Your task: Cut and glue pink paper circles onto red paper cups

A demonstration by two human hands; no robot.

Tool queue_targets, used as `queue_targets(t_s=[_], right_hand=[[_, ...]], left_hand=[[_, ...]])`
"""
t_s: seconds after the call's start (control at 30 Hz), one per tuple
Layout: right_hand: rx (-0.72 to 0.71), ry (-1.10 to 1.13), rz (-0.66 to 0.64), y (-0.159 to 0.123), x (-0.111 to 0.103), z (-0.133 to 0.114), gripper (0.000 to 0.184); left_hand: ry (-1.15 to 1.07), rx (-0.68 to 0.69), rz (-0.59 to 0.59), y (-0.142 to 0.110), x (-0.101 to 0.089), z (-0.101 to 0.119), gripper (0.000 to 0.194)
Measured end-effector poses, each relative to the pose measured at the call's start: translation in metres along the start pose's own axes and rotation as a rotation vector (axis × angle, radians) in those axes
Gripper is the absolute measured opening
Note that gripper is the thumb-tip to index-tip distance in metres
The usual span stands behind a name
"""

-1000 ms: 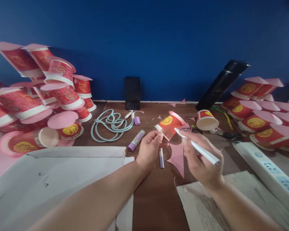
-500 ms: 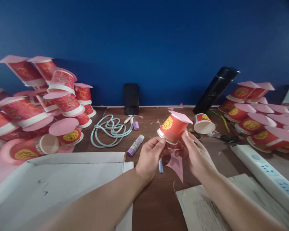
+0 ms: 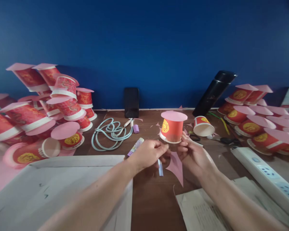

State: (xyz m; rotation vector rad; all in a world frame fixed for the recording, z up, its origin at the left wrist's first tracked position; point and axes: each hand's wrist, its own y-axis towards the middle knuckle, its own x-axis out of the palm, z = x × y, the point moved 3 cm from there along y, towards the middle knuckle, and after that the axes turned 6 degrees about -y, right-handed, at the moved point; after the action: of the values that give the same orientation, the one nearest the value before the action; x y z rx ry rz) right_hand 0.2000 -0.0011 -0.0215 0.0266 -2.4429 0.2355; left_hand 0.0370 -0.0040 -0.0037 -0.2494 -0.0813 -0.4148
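An upside-down red paper cup point(image 3: 174, 131) with a yellow emblem and a white rim is held above the brown table. A pink paper disc point(image 3: 174, 115) covers its upturned base. My right hand point(image 3: 195, 155) grips the cup low on its right side, fingertips on the wall and rim. My left hand point(image 3: 150, 154) is closed at the lower left rim, thumb against the edge; its other fingertips are partly hidden below. Under the hands lie a pink paper scrap point(image 3: 175, 168) and a small pale blue stick point(image 3: 160, 168). Another red cup point(image 3: 204, 121) lies on its side at the right.
Piles of disc-topped cups stand left point(image 3: 65, 107) and right point(image 3: 252, 125). Around the middle are a coiled cable point(image 3: 96, 136), glue stick point(image 3: 135, 147), phone point(image 3: 131, 102) and leaning black bottle point(image 3: 213, 94). A white box lid point(image 3: 86, 179), cardboard point(image 3: 199, 208) and power strip point(image 3: 265, 173) lie nearer.
The cup has turned from tilted to nearly upright, its emblem shifting to the left side. My left thumb has slid down from the cup's wall to below its rim. The view has tipped slightly upward.
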Motion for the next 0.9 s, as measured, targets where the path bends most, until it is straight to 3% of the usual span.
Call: queue_targets(t_s=[0.03, 0.07, 0.13, 0.2, 0.27, 0.4, 0.57, 0.9], right_hand=[[0.002, 0.018, 0.021, 0.000, -0.002, -0.001, 0.025], [0.010, 0.030, 0.035, 0.001, -0.004, -0.001, 0.026], [0.028, 0.036, 0.038, 0.001, -0.006, -0.001, 0.025], [0.036, 0.030, 0.016, 0.000, -0.005, 0.000, 0.023], [0.048, 0.030, -0.009, 0.001, -0.003, 0.002, 0.022], [0.068, 0.031, -0.002, 0.002, -0.005, 0.005, 0.022], [0.086, 0.011, 0.027, 0.002, -0.008, 0.004, 0.021], [0.107, 0.018, 0.033, 0.001, -0.007, 0.004, 0.016]], left_hand=[[0.171, 0.029, -0.013, 0.003, -0.011, 0.008, 0.027], [0.337, 0.114, 0.047, 0.007, -0.024, 0.017, 0.025], [0.591, 0.374, 0.329, 0.018, -0.057, 0.036, 0.014], [0.772, 0.527, 0.482, 0.032, -0.084, 0.045, 0.021], [0.985, 0.585, 0.448, 0.047, -0.103, 0.046, 0.040], [1.320, 0.515, 0.416, 0.067, -0.128, 0.038, 0.055], [1.579, 0.450, 0.432, 0.076, -0.143, 0.041, 0.061], [1.640, 0.424, 0.525, 0.086, -0.159, 0.072, 0.064]])
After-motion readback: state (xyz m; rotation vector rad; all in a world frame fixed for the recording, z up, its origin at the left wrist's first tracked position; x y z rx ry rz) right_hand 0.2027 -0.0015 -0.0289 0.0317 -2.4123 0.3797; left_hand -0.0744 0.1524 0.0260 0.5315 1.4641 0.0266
